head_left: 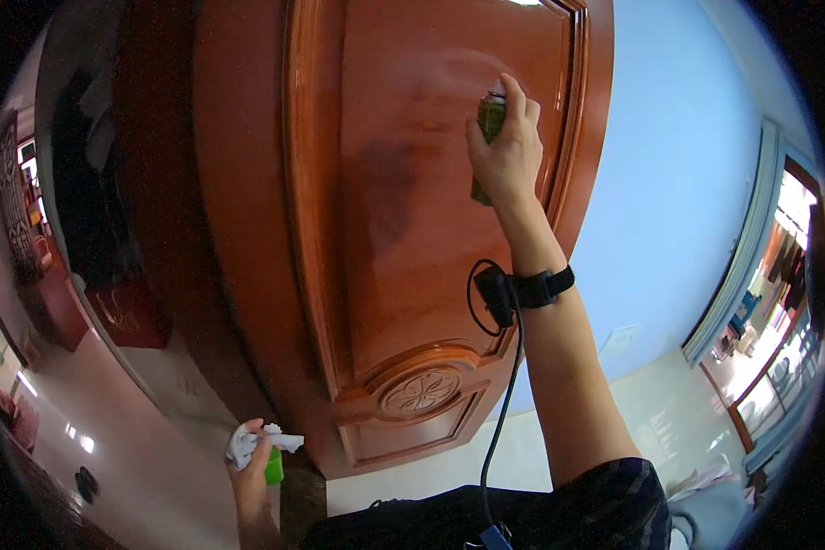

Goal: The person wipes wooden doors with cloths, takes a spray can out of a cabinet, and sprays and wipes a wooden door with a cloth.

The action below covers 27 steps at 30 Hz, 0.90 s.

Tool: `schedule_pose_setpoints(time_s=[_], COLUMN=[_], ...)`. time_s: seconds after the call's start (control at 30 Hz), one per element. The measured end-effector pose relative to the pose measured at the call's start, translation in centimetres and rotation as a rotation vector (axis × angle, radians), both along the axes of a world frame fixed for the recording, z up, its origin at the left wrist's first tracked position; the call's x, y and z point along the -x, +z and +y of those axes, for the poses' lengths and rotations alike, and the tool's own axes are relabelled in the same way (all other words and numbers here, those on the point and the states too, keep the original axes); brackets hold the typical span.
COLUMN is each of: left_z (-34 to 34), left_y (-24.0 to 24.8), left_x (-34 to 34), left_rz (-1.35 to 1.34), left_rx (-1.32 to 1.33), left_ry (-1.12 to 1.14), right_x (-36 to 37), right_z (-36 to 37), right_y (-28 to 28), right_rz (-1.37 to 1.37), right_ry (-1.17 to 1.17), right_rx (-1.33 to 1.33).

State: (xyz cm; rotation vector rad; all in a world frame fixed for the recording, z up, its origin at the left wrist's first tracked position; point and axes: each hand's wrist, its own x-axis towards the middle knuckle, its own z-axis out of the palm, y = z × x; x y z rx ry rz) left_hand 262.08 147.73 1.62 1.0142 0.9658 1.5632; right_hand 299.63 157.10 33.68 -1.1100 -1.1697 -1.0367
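Observation:
Raised before the upper panel of a glossy reddish-brown wooden door (412, 302), my right hand (513, 151) is wrapped round a dark green spray can (490, 119). Its index finger rests on the can's top. A hazy, paler patch shows on the door panel near the nozzle. Low on the left, my left hand (255, 467) is closed on a crumpled white cloth (243, 446) and a bright green cap-like piece (274, 467). Part of that green piece is hidden by the fingers.
A carved flower medallion (422, 392) sits low on the door. To the right are a light blue wall (660, 202) and a curtained opening (752, 247). Shiny pale floor (165, 458) lies below, with dark footwear (86, 486) at left. A cable (495, 440) hangs from my right wrist strap.

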Motion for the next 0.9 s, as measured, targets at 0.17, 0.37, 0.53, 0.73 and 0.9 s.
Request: schedule_pose_setpoints(time_s=[0.17, 0.37, 0.53, 0.73, 0.9], left_z=[0.2, -0.4, -0.8, -1.4, -1.5], left_y=[-0.9, -0.1, 0.7, 0.8, 0.2], left_x=[-0.1, -0.7, -1.7, -2.7, -3.1], left_rz=[-0.025, -0.035, -0.007, -0.004, 0.015], left_rx=[-0.022, -0.009, 0.021, 0.027, 0.032], left_ry=[-0.020, -0.029, -0.017, -0.003, 0.019], right_x=[-1.7, -3.5, -4.5, -6.5, -8.4], right_z=[-0.7, -0.9, -1.5, -2.1, -3.0], right_y=[0.5, 0.7, 0.4, 0.2, -0.6], right_rz=[0.015, 0.046, 0.051, 0.125, 0.209], right_ry=[-0.028, -0.081, -0.076, -0.097, -0.142], right_rx=[-0.034, -0.053, -0.035, -0.056, 0.002])
